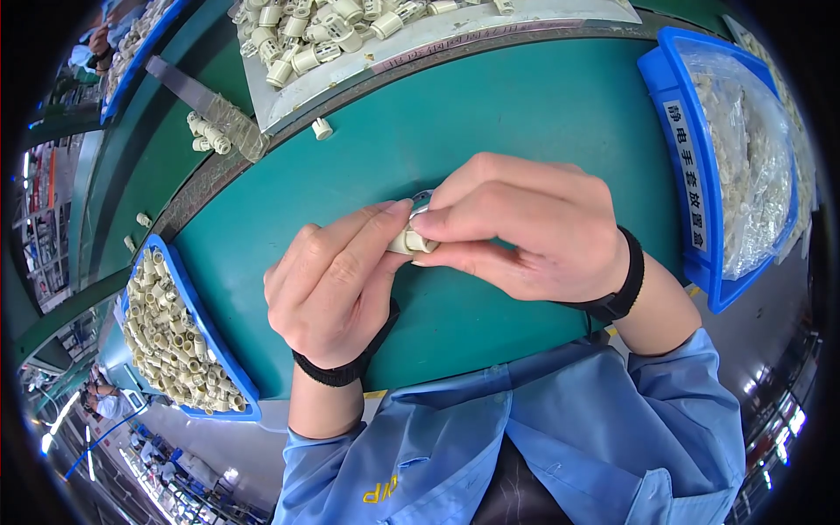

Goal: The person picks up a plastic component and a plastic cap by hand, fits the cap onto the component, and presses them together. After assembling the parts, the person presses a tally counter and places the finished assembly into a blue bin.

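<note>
A small cream-coloured plastic cylinder part (411, 241) is pinched between both hands above the green mat. My left hand (337, 276) grips it from the left with thumb and fingertips. From the right, my right hand (542, 232) closes its thumb and fingers on the same part. A grey, shiny curved piece (423, 200) shows just above it at the right fingertips; whether it is joined to the cylinder is hidden. Farther off, a loose cream part (322, 129) lies on the mat near the tray's edge.
A blue bin (248, 398) of cream parts stands at left, another blue bin (700, 254) with clear plastic bagging at right. Many cream parts fill a pale tray (289, 109) at the back. Several more sit by a taped strip (236, 122). The green mat (560, 105) covers the worktop.
</note>
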Demonstrator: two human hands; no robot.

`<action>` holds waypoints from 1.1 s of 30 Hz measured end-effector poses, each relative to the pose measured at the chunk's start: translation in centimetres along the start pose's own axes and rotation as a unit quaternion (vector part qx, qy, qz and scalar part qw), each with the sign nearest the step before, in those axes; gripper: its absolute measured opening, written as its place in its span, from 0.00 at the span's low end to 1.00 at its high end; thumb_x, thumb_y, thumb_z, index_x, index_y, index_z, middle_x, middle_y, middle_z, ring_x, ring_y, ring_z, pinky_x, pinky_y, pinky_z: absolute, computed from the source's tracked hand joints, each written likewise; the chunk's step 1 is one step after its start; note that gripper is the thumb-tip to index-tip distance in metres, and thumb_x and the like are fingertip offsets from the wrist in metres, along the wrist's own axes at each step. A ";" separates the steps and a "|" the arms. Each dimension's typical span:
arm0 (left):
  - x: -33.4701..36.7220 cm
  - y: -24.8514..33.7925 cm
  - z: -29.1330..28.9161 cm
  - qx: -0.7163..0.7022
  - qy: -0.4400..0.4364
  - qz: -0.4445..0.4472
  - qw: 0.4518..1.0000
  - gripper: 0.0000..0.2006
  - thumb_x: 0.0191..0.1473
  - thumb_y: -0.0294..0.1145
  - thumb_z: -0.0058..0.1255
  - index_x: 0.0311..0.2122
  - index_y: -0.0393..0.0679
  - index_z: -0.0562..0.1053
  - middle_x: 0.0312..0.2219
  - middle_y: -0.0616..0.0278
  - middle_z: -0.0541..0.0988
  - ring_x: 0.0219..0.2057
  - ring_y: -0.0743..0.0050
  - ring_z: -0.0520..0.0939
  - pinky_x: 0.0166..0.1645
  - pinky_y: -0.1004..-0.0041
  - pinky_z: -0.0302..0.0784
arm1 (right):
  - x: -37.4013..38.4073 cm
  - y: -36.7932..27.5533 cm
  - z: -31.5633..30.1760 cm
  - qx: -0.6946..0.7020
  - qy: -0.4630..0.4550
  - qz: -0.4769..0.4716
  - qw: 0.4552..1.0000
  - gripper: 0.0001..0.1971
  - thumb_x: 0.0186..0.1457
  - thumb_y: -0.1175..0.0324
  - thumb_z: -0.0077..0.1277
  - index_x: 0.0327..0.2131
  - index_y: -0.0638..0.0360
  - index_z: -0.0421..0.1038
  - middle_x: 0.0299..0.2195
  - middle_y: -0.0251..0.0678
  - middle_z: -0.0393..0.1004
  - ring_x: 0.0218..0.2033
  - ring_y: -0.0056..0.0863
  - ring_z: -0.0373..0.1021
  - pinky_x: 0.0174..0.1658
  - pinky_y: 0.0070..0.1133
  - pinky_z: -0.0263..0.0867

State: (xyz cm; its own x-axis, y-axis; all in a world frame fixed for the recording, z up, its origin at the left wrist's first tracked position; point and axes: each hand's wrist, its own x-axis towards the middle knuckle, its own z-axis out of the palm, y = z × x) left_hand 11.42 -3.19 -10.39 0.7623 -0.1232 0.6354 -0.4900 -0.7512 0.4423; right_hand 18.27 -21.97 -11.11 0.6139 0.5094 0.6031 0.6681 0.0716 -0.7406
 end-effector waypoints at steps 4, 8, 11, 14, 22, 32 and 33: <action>-0.1 0.3 0.2 0.007 0.008 0.009 1.000 0.15 0.35 0.24 0.67 0.34 0.38 0.81 0.29 0.60 0.82 0.22 0.75 0.78 0.23 0.80 0.70 | 0.0 0.6 0.3 -0.034 -0.010 -0.071 0.997 0.09 0.39 0.82 0.64 0.28 0.66 0.76 0.27 0.37 0.75 0.24 0.25 0.73 0.24 0.18 0.68; -0.2 0.7 -0.3 0.001 0.012 -0.001 1.000 0.15 0.35 0.23 0.66 0.34 0.38 0.80 0.29 0.59 0.82 0.21 0.75 0.77 0.21 0.80 0.69 | 0.7 0.9 -0.3 0.053 -0.007 -0.071 0.996 0.07 0.44 0.81 0.60 0.30 0.66 0.76 0.26 0.35 0.74 0.23 0.23 0.71 0.25 0.15 0.66; 0.0 0.5 -0.4 -0.007 0.018 0.034 0.999 0.15 0.35 0.21 0.66 0.34 0.38 0.80 0.30 0.59 0.82 0.21 0.76 0.77 0.20 0.80 0.67 | 0.5 0.6 -0.3 0.137 0.011 0.011 0.990 0.06 0.49 0.80 0.57 0.33 0.66 0.75 0.25 0.32 0.72 0.22 0.20 0.69 0.25 0.14 0.64; 0.0 0.2 -0.5 -0.008 0.026 0.054 0.998 0.15 0.35 0.20 0.65 0.34 0.39 0.80 0.30 0.59 0.82 0.20 0.76 0.76 0.20 0.81 0.65 | 0.1 0.4 -0.1 0.210 0.041 0.161 0.963 0.05 0.54 0.78 0.53 0.36 0.65 0.74 0.23 0.29 0.70 0.20 0.15 0.66 0.24 0.13 0.61; -0.8 -0.3 -0.8 -0.090 0.055 -0.007 0.994 0.12 0.46 0.22 0.59 0.39 0.38 0.77 0.32 0.58 0.79 0.21 0.74 0.74 0.19 0.81 0.63 | 0.8 1.1 0.5 0.178 -0.129 0.387 0.895 0.07 0.56 0.71 0.55 0.36 0.62 0.72 0.13 0.22 0.62 0.14 0.07 0.59 0.18 0.12 0.52; 0.5 -2.3 -2.4 -0.779 0.148 -0.363 0.490 0.19 0.65 0.45 0.37 0.37 0.38 0.71 0.26 0.63 0.64 0.17 0.75 0.59 0.14 0.81 0.58 | 2.5 0.7 0.0 0.159 -0.198 0.474 0.843 0.08 0.58 0.65 0.54 0.37 0.60 0.73 0.11 0.22 0.61 0.12 0.08 0.56 0.16 0.14 0.50; 0.5 -3.0 -2.5 -0.779 0.149 -0.358 0.492 0.19 0.65 0.45 0.37 0.37 0.38 0.71 0.26 0.63 0.64 0.17 0.75 0.59 0.14 0.81 0.58 | 2.5 0.9 0.1 0.161 -0.197 0.473 0.844 0.09 0.59 0.65 0.53 0.37 0.60 0.73 0.11 0.21 0.61 0.12 0.08 0.57 0.16 0.14 0.51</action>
State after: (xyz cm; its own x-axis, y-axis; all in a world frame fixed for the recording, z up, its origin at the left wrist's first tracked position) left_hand 12.22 0.64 -9.83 0.9935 0.0865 -0.0745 -0.0472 0.9056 0.4214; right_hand 20.33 -20.58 -10.30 0.5778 0.7108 -0.4010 -0.2296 -0.3299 -0.9157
